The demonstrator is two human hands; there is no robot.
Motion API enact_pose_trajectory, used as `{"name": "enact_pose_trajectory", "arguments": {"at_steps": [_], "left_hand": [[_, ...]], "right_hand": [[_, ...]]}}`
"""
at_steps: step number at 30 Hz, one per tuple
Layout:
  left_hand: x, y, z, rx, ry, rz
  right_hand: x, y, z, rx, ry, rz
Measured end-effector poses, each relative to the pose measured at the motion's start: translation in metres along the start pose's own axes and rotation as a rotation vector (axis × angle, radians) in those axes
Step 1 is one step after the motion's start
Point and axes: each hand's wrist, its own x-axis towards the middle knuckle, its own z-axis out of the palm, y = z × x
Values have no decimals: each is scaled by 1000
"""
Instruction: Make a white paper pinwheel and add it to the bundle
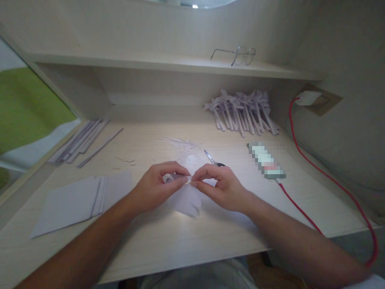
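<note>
Left hand (161, 185) and right hand (221, 186) pinch closed on thin, folded white paper (187, 201) between them. I judge it light, easily creased: best held by its edges.

A pale sliver (189, 182) pinched between my left grip (159, 184) and right grip (222, 186) was too small to identify; scissors (211, 157) lay partly hidden behind my right, and pixels masked the phone (266, 160).

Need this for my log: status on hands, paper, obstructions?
Left hand and right hand pinching white paper between them. Scissors and thin strips just beyond. Nothing visibly blocking.
</note>
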Motion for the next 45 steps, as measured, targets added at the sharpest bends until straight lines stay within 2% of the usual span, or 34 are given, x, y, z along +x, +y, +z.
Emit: {"name": "enact_pose_trajectory", "arguments": {"at_steps": [4,11,23,30,39,45], "left_hand": [[0,2,0,-18,35,-10],[2,6,-2,-128,49,-69],[-1,5,-5,-162,11,-34],[-2,6,-7,-141,-31,4],[-2,3,-7,-183,-67,-44],[-2,4,-6,-332,-111,-144]], "right_hand": [[0,-1,-2,15,6,13],[1,-2,-3,117,126,84],[0,-7,-1,99,147,109],[-1,-6,-1,136,140,95],[0,-8,-2,142,110,56],[1,-6,0,357,34,145]]}}
